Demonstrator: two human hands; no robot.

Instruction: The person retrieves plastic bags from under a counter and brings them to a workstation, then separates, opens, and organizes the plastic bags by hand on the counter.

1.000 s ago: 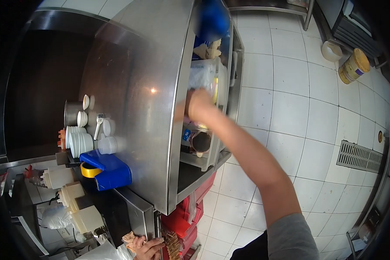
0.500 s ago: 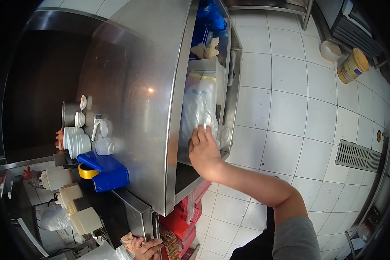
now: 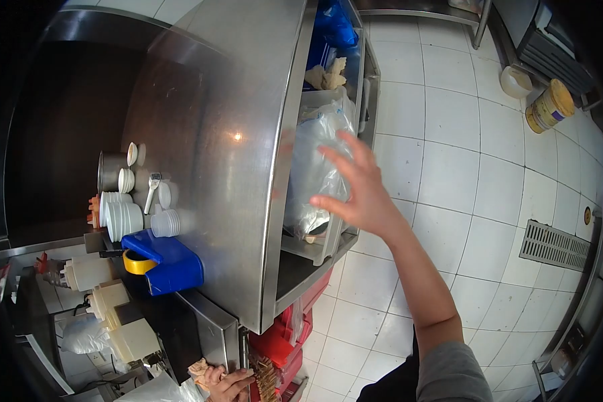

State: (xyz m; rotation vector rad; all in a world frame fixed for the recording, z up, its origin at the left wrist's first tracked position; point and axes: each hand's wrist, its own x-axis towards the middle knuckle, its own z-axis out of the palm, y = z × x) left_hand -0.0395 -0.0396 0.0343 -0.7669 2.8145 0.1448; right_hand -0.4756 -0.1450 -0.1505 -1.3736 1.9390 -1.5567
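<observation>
My right hand is over the opened drawer at the right of the steel counter, thumb and fingers spread, with nothing in its grasp. Beneath it, a clear plastic bag fills a pale plastic bin inside the drawer. The bag's contents are hard to make out. Low in the view, my left hand has its fingers curled at the metal counter edge, beside a crumpled tan piece. What these fingers grip is hidden.
On the steel counter stand stacked white bowls, small cups and a blue tape dispenser. Red crates sit below the drawer. A labelled tub lies on the tiled floor.
My right hand has lifted off the bag and shifted up and right, its fingers spreading. The bag is now bunched differently, its near end pulled back from the bin's lower end.
</observation>
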